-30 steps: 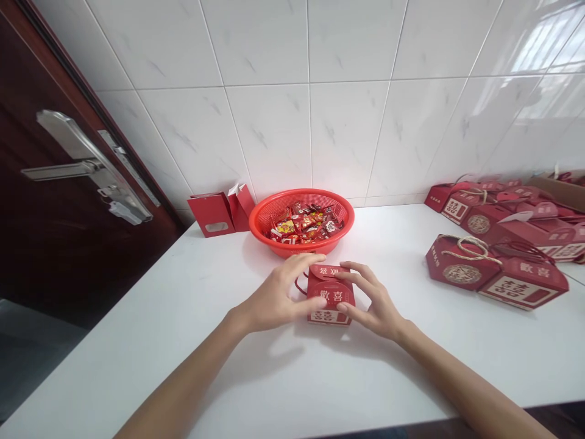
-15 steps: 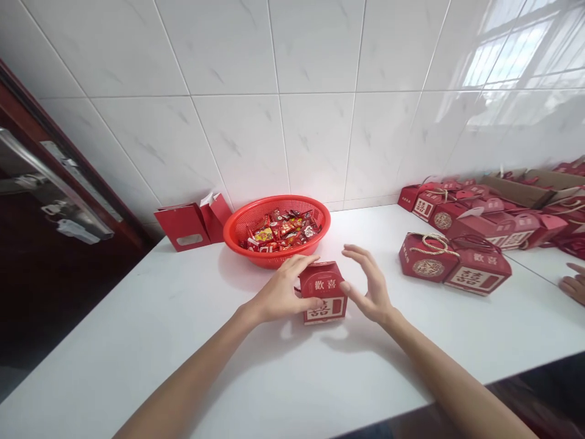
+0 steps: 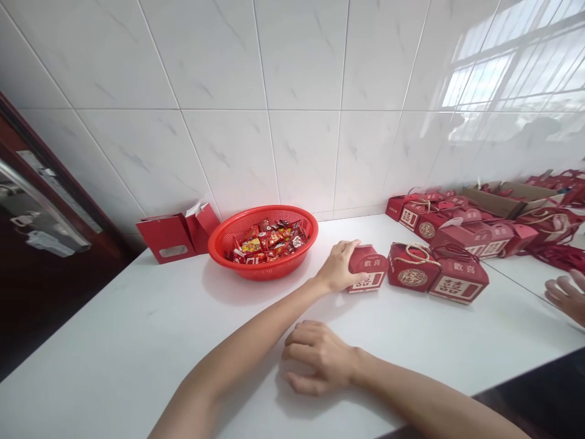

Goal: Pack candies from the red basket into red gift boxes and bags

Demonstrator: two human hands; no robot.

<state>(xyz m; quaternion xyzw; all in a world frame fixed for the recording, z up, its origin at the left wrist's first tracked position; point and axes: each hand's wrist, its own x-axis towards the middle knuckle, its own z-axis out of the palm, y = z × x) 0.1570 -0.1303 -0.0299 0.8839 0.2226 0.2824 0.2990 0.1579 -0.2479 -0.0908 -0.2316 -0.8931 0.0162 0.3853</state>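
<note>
My left hand (image 3: 339, 268) is closed around the left side of a small red gift box (image 3: 369, 263) printed with pale characters, which sits upright on the white table. Close to its right stand two more red boxes side by side: one box with a twine cord (image 3: 414, 268) and one box with a dark red cord (image 3: 459, 280). My right hand (image 3: 315, 356) is over the table near my left forearm, fingers loosely curled and thumb apart, with nothing seen in it. A red plastic basket (image 3: 262, 271) holding wrapped candies (image 3: 274, 241) stands behind my left arm.
Two red paper bags (image 3: 167, 235) stand left of the basket against the tiled wall (image 3: 301, 152). Many red boxes (image 3: 461, 225) and a cardboard carton (image 3: 496, 201) crowd the back right. Another person's hand (image 3: 567, 296) shows at the right edge.
My left hand has moved the gift box rightward, close beside the two corded boxes. My right hand has left the box and come back toward me, to the left.
</note>
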